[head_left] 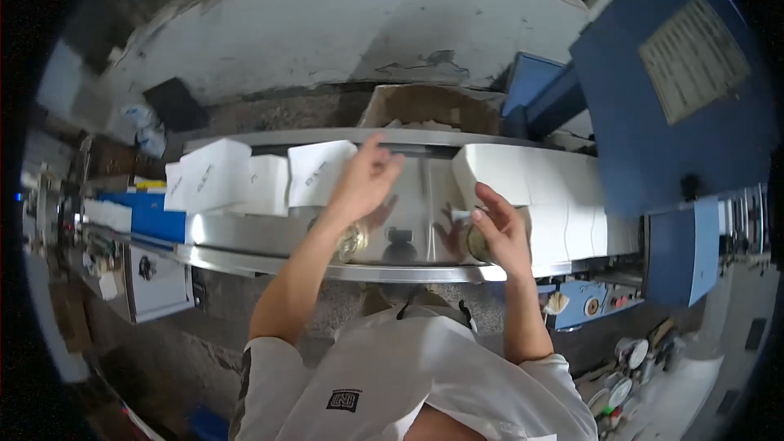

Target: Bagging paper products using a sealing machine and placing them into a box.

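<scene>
My left hand (366,180) is over the steel table, its fingers apart and slightly curled, with nothing seen in them. Just left of it lies a white paper stack (320,171) with dark printing. My right hand (505,233) has its thumb and fingers spread beside the long row of white paper stacks (531,171). By its thumb shows a small whitish piece (462,216); whether they touch I cannot tell. Partly behind that hand sits a round yellowish thing (477,242), and a similar round thing (353,242) is below my left wrist.
More printed white stacks (214,175) stand at the left of the steel table (400,233). A blue machine panel (678,73) rises at the right. Beyond the table's far edge is an open cardboard box (441,104). A blue bin (163,216) is at the left end.
</scene>
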`<state>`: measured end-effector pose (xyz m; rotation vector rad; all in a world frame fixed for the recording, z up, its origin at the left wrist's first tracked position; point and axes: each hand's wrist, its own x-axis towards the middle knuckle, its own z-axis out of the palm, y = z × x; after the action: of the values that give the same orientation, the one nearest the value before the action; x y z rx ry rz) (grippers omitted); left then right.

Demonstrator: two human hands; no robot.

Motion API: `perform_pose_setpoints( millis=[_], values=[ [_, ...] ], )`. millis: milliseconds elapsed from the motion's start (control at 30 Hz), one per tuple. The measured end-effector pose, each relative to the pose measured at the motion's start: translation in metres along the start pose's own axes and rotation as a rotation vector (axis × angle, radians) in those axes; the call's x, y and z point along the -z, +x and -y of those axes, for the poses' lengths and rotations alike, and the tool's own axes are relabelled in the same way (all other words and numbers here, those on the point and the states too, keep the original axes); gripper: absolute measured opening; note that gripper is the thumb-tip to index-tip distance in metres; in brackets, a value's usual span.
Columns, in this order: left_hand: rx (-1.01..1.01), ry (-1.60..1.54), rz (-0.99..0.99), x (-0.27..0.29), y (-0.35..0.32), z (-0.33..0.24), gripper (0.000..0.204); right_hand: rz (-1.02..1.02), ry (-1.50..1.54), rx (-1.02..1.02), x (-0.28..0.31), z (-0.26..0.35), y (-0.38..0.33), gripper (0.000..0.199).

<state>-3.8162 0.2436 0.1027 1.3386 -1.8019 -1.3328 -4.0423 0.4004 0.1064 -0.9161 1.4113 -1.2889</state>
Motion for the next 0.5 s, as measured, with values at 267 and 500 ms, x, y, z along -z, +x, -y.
perform_pose_setpoints(
  millis=[267, 500],
  values=[
    [0.05, 0.36, 0.223, -0.168, 0.07, -0.08, 0.111, 0.034, 0.064, 0.054, 0.011, -0.027, -0.02, 0.049],
    [0.05, 0.534, 0.244, -0.201, 0.084, -0.088, 0.104, 0.329, -0.243, 0.247, -0.019, -0.022, -0.029, 0.042]
  ],
)
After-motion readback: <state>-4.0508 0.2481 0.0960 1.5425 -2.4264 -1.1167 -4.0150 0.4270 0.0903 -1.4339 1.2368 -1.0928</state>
